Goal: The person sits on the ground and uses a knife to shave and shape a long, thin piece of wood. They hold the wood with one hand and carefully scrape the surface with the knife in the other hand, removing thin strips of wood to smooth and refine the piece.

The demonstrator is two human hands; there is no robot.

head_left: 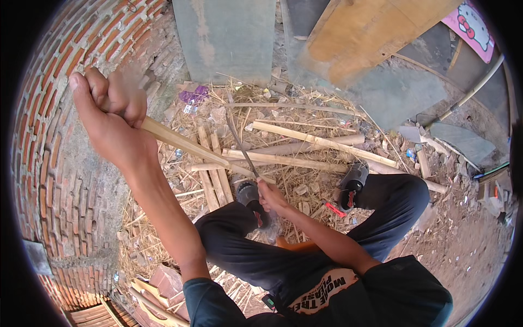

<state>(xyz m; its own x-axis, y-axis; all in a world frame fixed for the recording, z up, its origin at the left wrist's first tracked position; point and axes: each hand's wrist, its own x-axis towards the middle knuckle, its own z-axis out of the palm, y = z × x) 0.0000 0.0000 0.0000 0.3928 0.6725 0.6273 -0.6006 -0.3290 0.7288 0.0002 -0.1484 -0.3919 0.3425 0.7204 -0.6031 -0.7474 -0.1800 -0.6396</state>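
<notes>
Raised at the upper left, my left hand [114, 117] is closed round one end of a split bamboo strip [185, 145]. The strip slopes down to the right, its far end near my right hand and shoe. My right hand [272, 197] grips a long, narrow-bladed knife [239, 143], its handle hidden in my fingers. The blade points up and away, crossing the strip in this view; whether they touch, I cannot tell. Beyond it lie split bamboo lengths [327, 143] and another bamboo piece [299, 159]. Shorter bamboo strips [210, 188] are at the left.
A brick wall [65, 147] rises on the left. Grey boards [226, 41] and a brown sheet [376, 32] stand at the back. Straw, shavings and rubble cover the ground. My shoes [355, 182] flank the work area; a red object [333, 209] lies between them.
</notes>
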